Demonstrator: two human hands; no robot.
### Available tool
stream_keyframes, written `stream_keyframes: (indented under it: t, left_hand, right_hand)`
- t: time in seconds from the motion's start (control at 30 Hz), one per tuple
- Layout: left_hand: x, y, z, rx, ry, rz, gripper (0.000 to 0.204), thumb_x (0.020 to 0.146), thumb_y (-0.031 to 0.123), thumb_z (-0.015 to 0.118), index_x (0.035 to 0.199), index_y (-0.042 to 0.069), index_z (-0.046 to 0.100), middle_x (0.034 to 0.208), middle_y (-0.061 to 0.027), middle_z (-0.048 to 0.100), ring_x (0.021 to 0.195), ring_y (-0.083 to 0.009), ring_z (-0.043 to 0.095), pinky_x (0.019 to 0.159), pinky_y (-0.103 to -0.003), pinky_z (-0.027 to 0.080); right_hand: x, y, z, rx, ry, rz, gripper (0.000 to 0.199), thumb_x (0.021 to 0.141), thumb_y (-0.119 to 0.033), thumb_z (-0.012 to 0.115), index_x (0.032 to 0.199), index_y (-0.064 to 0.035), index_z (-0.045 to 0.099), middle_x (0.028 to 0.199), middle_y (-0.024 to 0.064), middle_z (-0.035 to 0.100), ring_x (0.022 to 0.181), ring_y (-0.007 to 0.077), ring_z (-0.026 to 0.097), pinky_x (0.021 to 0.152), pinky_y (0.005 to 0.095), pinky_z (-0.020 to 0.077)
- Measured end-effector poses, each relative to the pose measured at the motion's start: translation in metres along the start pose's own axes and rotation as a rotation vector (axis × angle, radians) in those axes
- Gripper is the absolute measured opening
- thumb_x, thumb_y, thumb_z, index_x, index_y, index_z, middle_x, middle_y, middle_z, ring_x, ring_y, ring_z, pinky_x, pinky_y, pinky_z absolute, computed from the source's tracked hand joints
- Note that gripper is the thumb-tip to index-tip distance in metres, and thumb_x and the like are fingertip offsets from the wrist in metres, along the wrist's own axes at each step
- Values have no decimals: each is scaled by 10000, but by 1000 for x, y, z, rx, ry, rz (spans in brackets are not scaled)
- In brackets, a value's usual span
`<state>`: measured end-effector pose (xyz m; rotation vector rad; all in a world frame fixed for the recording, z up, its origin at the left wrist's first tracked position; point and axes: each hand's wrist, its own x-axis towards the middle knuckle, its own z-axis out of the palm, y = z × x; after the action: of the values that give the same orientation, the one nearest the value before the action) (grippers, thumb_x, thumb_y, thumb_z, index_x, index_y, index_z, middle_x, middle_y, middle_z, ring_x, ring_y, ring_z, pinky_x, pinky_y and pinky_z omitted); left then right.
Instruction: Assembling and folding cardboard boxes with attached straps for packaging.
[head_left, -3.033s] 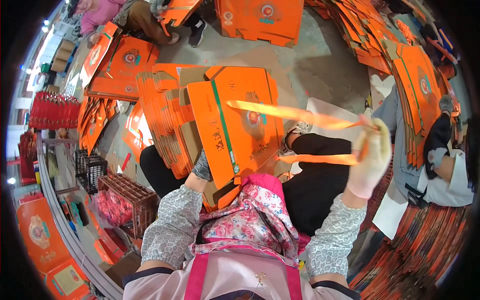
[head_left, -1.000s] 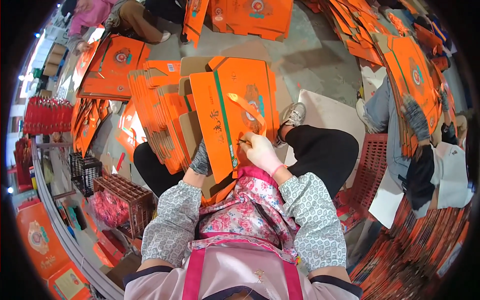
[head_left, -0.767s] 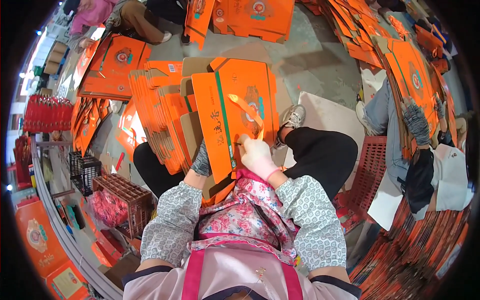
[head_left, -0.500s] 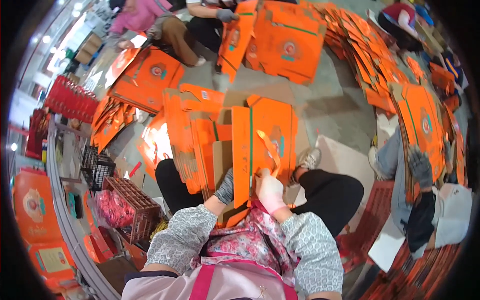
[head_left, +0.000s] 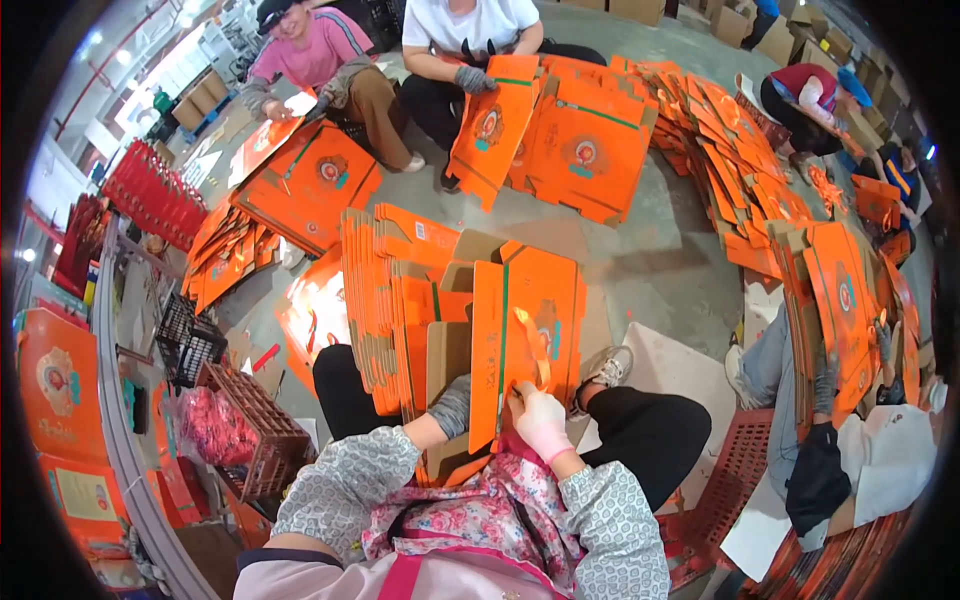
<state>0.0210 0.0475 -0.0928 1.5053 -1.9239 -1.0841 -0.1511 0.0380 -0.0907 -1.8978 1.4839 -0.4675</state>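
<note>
A folded orange cardboard box [head_left: 545,310] with a green stripe stands upright between my knees. An orange ribbon [head_left: 532,345] hangs in a loop on its printed face. My right hand [head_left: 541,420], in a white glove, is closed at the ribbon's lower end, against the cardboard. My left hand [head_left: 455,403], in a grey glove, reaches behind the narrow front flap [head_left: 487,355]; its fingers are hidden there. Just left of the box leans an upright stack of orange cardboard boxes [head_left: 375,310], brown edges showing.
Two co-workers sit opposite; one's grey-gloved hand [head_left: 475,80] holds an orange panel [head_left: 493,125]. A long row of flat boxes [head_left: 720,150] curves along the far right. A brown plastic crate [head_left: 270,430] and black crates [head_left: 190,345] stand left, a red crate [head_left: 735,460] right.
The view has tilted up, so the scene sits lower and more of the co-workers shows. My hands keep their places at the box. The right neighbour's gloved hand has shifted along its boxes.
</note>
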Motion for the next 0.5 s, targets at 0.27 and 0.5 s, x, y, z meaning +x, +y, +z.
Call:
stream_keyframes:
  t: [0.27,0.5]
  left_hand:
    - [2,-18,9,-598,29,-227,154,790,133,638,903,35,601,829,-116,631,734,-227,603,642,-334,486]
    - [-1,-26,13,-677,-36,-310,234,820,233,606,958,45,592,863,-142,627,739,-270,604,669,-368,492]
  right_hand:
    - [-1,3,-7,102,-101,72,276,835,-278,550,986,-51,592,848,230,625,850,391,598,741,477,465]
    - [7,22,-4,293,-156,120,242,827,-228,543,889,-5,617,788,222,625,755,362,617,669,426,475]
